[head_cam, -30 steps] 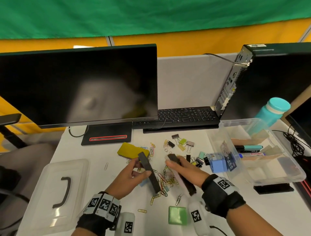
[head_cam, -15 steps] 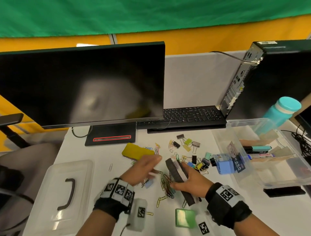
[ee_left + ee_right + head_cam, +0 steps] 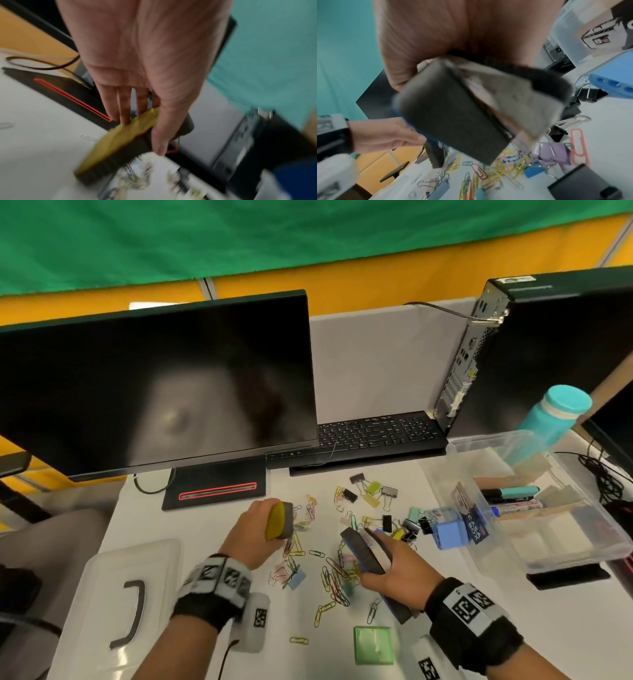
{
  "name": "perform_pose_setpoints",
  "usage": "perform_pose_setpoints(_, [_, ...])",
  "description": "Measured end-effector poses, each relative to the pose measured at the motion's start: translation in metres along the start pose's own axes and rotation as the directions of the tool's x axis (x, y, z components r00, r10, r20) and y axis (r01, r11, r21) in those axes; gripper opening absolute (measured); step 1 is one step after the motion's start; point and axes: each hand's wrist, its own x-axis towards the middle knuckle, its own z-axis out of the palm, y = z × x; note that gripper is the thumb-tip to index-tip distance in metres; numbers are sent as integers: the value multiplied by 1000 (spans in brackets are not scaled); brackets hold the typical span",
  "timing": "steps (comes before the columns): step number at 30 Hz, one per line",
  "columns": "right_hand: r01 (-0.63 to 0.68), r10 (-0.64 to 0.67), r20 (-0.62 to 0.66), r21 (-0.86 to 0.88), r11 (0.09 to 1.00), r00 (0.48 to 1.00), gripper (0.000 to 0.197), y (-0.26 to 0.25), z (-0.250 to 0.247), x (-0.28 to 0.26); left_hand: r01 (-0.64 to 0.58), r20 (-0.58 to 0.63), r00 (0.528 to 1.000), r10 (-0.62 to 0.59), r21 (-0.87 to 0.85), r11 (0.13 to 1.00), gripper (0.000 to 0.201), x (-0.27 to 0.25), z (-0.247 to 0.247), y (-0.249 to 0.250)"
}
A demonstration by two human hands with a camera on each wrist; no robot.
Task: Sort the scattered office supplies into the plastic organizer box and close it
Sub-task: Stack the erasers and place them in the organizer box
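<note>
- The monitor (image 3: 154, 385) is the landmark: a dark screen at the back of the white desk (image 3: 205, 529), with its black, red-lined stand base (image 3: 215, 489) beneath it. The head view alone takes in the whole desk.
- The plastic organizer box (image 3: 534, 508) sits open, well to the right of the monitor and in front of the computer tower (image 3: 513, 354). It already holds markers and cards; a teal bottle (image 3: 555, 412) stands behind it.
- The box's clear lid (image 3: 113, 604), with a dark handle, lies flat in front of the monitor's left half, apart from the box.
- The keyboard (image 3: 370, 436) lies just right of the monitor's lower corner.
- The left hand (image 3: 253, 532), in front of the stand base, grips a yellow eraser (image 3: 279, 520) with a dark felt face. The left wrist view shows what the head view hides: fingers (image 3: 125, 108) across the yellow top, thumb on the dark side, and the eraser tilted over the desk.
- The right hand (image 3: 394, 570), in front of the monitor's right corner, is closed round two dark erasers (image 3: 363, 553) held together. The right wrist view adds a blue edge on the nearer one (image 3: 453, 115) and a pale sheet wedged between the pair.
- A blue sharpener block (image 3: 448, 530) lies just beside the box's near wall; a green square pad (image 3: 373, 645) lies nearest the person.
- Binder clips (image 3: 373, 491) and coloured paper clips (image 3: 329, 580) lie scattered between the stand base and the box; the right wrist view shows them sharply beneath the held erasers.
</note>
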Motion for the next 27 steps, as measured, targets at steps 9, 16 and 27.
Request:
perform_pose_setpoints(9, [136, -124, 104, -116, 984, 987, 44, -12, 14, 0, 115, 146, 988, -41, -542, 832, 59, -67, -26, 20])
perform_pose_setpoints(16, [336, -269, 230, -335, 880, 935, 85, -22, 23, 1, 152, 234, 972, -33, -515, 843, 57, -64, -15, 27])
perform_pose_setpoints(27, [490, -273, 410, -668, 559, 870, 66, -11, 5, 15, 86, 246, 968, 54, -523, 848, 64, -43, -35, 36])
